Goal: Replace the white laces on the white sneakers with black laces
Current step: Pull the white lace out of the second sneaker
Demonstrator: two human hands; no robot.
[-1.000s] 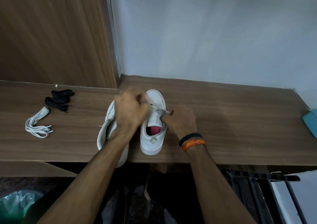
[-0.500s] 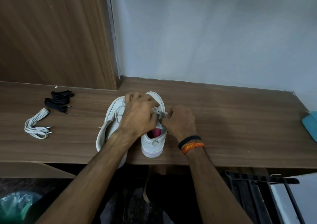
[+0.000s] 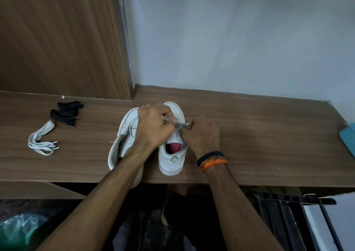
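Note:
Two white sneakers stand on the wooden shelf [image 3: 269, 135]. The right sneaker [image 3: 171, 160] is upright, heel toward me, with a pink insole showing. The left sneaker [image 3: 124, 135] leans on its side beside it. My left hand [image 3: 153, 127] hovers over the right sneaker's tongue and pinches its white lace [image 3: 179, 125]. My right hand [image 3: 203, 135] pinches the same lace at the shoe's right side. A loose white lace bundle [image 3: 43, 139] and a black lace bundle [image 3: 66, 112] lie at the left of the shelf.
A wooden panel [image 3: 57, 39] rises at the back left and a grey wall [image 3: 230, 39] behind. A teal object [image 3: 348, 135] sits at the shelf's right edge. Below the shelf are a black metal rack [image 3: 288, 212] and a green plastic bag [image 3: 17, 229].
My left hand has shifted up and right over the right sneaker's lacing and now works the lace together with my right hand. The left sneaker is more exposed.

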